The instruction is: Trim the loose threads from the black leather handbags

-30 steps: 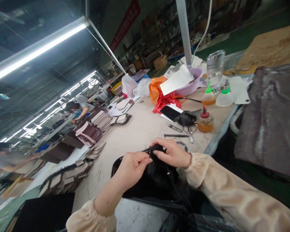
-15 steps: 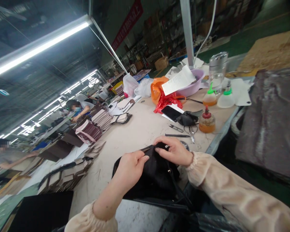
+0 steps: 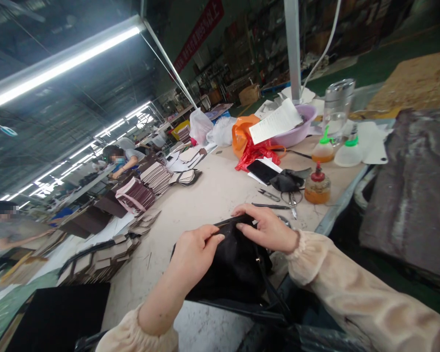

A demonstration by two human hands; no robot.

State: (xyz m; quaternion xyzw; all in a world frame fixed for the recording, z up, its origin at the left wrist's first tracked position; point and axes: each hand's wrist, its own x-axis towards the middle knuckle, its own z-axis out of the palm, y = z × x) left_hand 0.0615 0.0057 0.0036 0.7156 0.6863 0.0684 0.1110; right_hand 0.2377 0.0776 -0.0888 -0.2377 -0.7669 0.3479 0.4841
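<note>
The left hand (image 3: 194,255) and right hand (image 3: 267,229) pinch the soft black bag (image 3: 229,271) along its top, by the flat beige worktop (image 3: 212,190); edge-handling seems in hand, next likely wanting even tension.

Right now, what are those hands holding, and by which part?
The left hand and the right hand both grip a black handbag by its upper edge.
</note>
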